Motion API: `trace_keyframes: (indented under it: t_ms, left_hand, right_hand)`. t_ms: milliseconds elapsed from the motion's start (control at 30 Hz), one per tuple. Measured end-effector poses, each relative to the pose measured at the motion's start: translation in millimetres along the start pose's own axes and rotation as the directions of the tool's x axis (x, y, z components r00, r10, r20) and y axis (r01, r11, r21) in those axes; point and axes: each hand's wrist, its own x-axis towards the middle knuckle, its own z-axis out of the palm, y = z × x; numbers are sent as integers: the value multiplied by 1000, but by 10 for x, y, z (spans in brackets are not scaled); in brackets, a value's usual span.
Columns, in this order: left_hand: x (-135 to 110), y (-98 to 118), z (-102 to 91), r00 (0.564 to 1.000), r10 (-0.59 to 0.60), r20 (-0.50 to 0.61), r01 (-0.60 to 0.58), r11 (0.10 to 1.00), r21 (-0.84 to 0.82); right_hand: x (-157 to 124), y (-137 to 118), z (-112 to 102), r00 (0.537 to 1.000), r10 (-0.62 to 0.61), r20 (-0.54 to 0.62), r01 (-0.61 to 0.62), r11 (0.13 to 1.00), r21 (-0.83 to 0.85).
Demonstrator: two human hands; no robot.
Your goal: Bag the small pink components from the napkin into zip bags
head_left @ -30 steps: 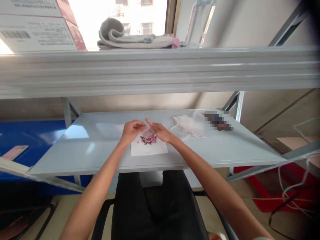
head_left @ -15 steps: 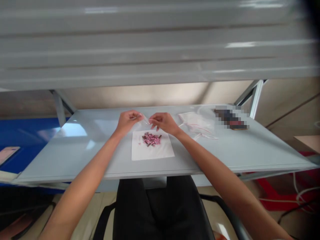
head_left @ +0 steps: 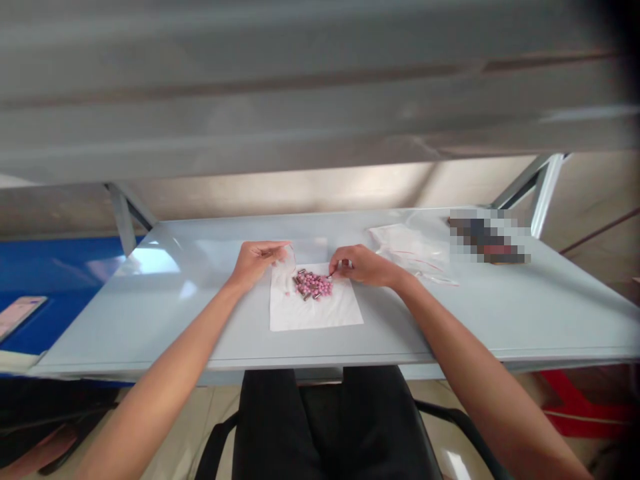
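A paper sheet (head_left: pixel 316 310) lies on the shelf board (head_left: pixel 105 327), centred before the seated person. A pile of capsules (head_left: pixel 311 285) rests on the rear half of the sheet. The left hand (head_left: pixel 257 262) is at the rear left corner of the sheet, a small plastic bag (head_left: pixel 289 257) at its fingertips. The right hand (head_left: pixel 361 265) is right of the pile, over the right edge of the sheet. Flat plastic bags (head_left: pixel 410 247) lie right of the sheet; a pixelated object (head_left: pixel 487 237) lies further right
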Motion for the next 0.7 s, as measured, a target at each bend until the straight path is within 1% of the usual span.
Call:
trace_keyframes:
  t_ms: [67, 133, 167, 300, 400, 467, 533, 600, 700]
  left_hand:
    - [-12, 29, 30, 1000, 22, -14, -22, 1000, -16]
    - [-36, 61, 81, 999, 32, 1, -32, 999, -37]
    - [-51, 76, 112, 999, 33, 11, -33, 999, -44]
    - [-104, 114, 225, 999, 32, 20, -31, 999, -36]
    - [-125, 128, 260, 999, 35, 32, -35, 999, -5]
    - [-127, 134, 257, 999, 37, 34, -37, 999, 12]
    - [-119, 134, 240, 999, 46, 8, -46, 999, 2]
    - [-102, 123, 218, 999, 44, -23, -45, 998, -49]
    - [-75, 101, 190, 1000, 2, -28, -6, 989, -144]
  right_hand:
    - [10, -51, 45, 992, -17, -128, 27, 996, 80]
    - [16, -144, 100, 965, -27, -259, 72, 984, 164]
    - [18, -200, 132, 953, -34, -302, 94, 978, 188]
    - [47, -386, 274, 921, -113, -373, 186, 969, 163]
    - [101, -413, 382, 880, -201, -430, 261, 962, 84]
    - [137, -396, 434, 869, -262, -420, 307, 951, 42]
    - [152, -381, 442, 880, -290, -377, 335, 940, 61]
    - [131, -377, 388, 906, -253, -340, 315, 938, 142]
    - [40, -356, 212, 932, -120, -342, 205, 953, 223]
